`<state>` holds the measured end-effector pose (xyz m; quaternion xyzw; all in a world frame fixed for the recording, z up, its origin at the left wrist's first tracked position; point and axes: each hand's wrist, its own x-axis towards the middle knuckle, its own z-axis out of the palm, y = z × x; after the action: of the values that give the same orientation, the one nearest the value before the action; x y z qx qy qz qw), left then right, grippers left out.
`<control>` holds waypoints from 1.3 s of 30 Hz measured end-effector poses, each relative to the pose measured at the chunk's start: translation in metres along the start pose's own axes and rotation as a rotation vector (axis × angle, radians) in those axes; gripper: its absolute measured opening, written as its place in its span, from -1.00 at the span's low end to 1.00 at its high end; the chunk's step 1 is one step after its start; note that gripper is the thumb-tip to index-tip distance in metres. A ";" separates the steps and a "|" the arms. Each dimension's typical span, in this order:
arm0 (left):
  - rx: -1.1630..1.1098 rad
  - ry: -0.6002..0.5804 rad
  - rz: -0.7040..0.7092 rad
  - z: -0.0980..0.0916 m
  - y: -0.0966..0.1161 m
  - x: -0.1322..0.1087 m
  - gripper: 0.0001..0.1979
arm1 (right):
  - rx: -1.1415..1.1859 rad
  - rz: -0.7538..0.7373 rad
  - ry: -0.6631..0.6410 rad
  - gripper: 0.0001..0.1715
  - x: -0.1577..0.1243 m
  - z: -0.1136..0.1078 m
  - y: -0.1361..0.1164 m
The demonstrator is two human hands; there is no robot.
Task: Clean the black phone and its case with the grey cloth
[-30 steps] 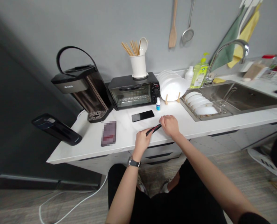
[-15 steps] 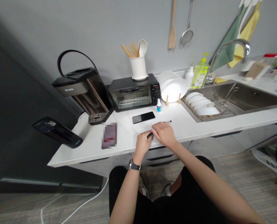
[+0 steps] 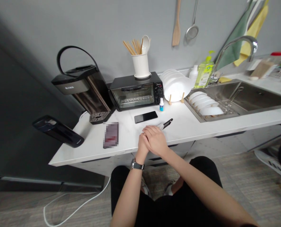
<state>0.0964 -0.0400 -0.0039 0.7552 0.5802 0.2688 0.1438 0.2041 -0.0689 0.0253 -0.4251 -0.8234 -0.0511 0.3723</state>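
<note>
Both my hands meet over the front of the white counter (image 3: 192,126). My right hand (image 3: 156,140) lies over my left hand (image 3: 142,147), covering most of its fingers. A slim black tool (image 3: 166,124) with a pale middle sticks out beyond them toward the right, its near end hidden under my right hand, whose fingers are closed around it. A watch (image 3: 136,164) sits on my left wrist. A black phone (image 3: 145,117) lies flat just beyond the hands.
A blurred dark card (image 3: 110,135) lies left of the hands. Behind stand a small dropper bottle (image 3: 161,105), a black toaster oven (image 3: 135,91), a water boiler (image 3: 83,90) and white plates (image 3: 176,86). A sink (image 3: 244,97) with bowls is to the right.
My right hand slid left along the black tool and now covers my left hand. The tool's far end points right, past the hands.
</note>
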 end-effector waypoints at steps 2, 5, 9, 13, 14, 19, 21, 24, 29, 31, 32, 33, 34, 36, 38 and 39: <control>-0.002 -0.006 0.011 -0.001 -0.001 -0.001 -0.81 | 0.000 -0.076 -0.042 -0.64 -0.003 -0.001 0.009; -0.066 -0.004 0.061 -0.005 0.002 -0.003 -0.79 | -0.072 -0.055 -0.068 -0.63 -0.004 -0.012 0.047; -0.300 0.071 0.120 -0.007 0.007 -0.004 -0.74 | -0.188 0.155 -0.046 -0.53 0.003 -0.027 0.092; -0.296 0.074 0.085 -0.006 0.008 -0.002 -0.74 | -0.188 0.269 0.050 -0.54 0.009 -0.022 0.078; -0.252 0.059 0.075 -0.005 0.007 -0.001 -0.74 | -0.163 0.275 0.073 -0.57 0.010 -0.018 0.065; -0.051 0.020 -0.002 0.002 0.001 0.004 -0.80 | 0.009 0.101 0.014 -0.61 0.003 0.001 -0.001; -0.035 0.031 -0.011 0.003 -0.001 0.005 -0.80 | 0.032 0.005 -0.042 -0.57 0.000 0.002 -0.008; -0.026 0.014 0.002 0.001 0.000 0.003 -0.81 | -0.001 -0.078 -0.104 -0.59 -0.002 -0.004 0.012; -0.226 0.034 0.064 -0.006 0.006 -0.002 -0.75 | -0.146 0.059 -0.079 -0.57 0.003 -0.023 0.079; -0.312 0.052 0.071 -0.008 0.008 -0.002 -0.74 | -0.188 0.119 -0.069 -0.59 0.005 -0.028 0.097; -0.324 0.056 0.066 -0.008 0.009 -0.002 -0.73 | -0.193 0.139 -0.061 -0.59 0.005 -0.029 0.101; -0.323 0.058 0.061 -0.008 0.010 -0.002 -0.73 | -0.186 0.152 -0.048 -0.59 0.005 -0.029 0.101; -0.316 0.059 0.060 -0.008 0.010 -0.002 -0.73 | -0.172 0.163 -0.028 -0.60 0.005 -0.027 0.097; -0.279 0.058 0.064 -0.006 0.009 -0.002 -0.74 | -0.124 0.178 0.019 -0.63 0.003 -0.021 0.079; -0.204 0.052 0.063 -0.003 0.006 -0.001 -0.76 | -0.060 0.159 0.031 -0.67 0.000 -0.013 0.051; -0.156 0.049 0.051 -0.001 0.003 0.000 -0.77 | -0.027 0.133 0.018 -0.68 -0.001 -0.009 0.037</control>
<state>0.0983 -0.0408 -0.0012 0.7495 0.5414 0.3352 0.1812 0.2366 -0.0500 0.0226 -0.4836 -0.7891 -0.0413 0.3765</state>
